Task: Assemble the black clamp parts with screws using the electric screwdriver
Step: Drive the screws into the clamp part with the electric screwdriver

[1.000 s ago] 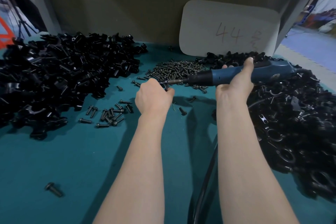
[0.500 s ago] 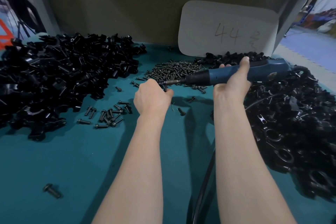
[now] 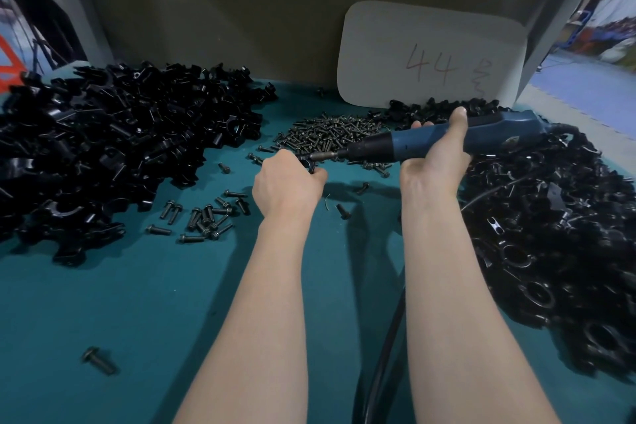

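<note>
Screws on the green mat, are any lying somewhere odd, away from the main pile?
Yes. One lone screw lies near the mat's front left edge, far from the screw pile at the back. A loose cluster of screws is also scattered beside the left heap of clamp parts. Nothing looks damaged.

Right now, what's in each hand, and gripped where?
Right hand wraps the blue electric screwdriver around mid-body. Left hand is closed on a small black clamp part at the bit tip; the grip point is hidden.
</note>
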Available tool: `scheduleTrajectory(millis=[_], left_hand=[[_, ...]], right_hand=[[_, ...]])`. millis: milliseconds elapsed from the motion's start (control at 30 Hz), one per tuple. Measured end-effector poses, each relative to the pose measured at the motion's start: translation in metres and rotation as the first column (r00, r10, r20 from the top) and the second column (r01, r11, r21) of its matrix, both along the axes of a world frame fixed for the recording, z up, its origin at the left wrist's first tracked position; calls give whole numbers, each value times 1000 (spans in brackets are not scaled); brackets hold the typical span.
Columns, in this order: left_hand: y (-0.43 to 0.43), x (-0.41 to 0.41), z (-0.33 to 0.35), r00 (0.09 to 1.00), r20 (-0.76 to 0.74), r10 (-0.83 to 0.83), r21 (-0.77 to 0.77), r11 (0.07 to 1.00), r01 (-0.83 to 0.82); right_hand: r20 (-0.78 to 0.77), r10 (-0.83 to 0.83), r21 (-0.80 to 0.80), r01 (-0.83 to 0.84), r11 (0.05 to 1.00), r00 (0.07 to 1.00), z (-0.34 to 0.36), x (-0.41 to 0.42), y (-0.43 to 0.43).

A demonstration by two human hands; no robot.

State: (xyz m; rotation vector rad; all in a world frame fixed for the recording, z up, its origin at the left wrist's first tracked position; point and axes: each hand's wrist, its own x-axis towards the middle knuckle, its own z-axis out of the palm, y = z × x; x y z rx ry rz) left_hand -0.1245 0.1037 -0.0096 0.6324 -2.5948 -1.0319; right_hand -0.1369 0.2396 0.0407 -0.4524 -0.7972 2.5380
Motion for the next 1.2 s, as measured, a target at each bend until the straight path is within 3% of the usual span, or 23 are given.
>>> scheduleTrajectory(millis=[500,800,1200], left_hand=[[1,3,4,1000,18,-2,5,1000,2],[-7,7,6,992,118,-54,145,989,37],[-6,12,13,984,164,-73,197,980,40]], right_hand=[[-11,10,46,-9,999,1000,-2,1,-3],[-236,133,139,-102,985,963,4,7,-10],[-330,246,123,-217,968,911,-1,7,0]])
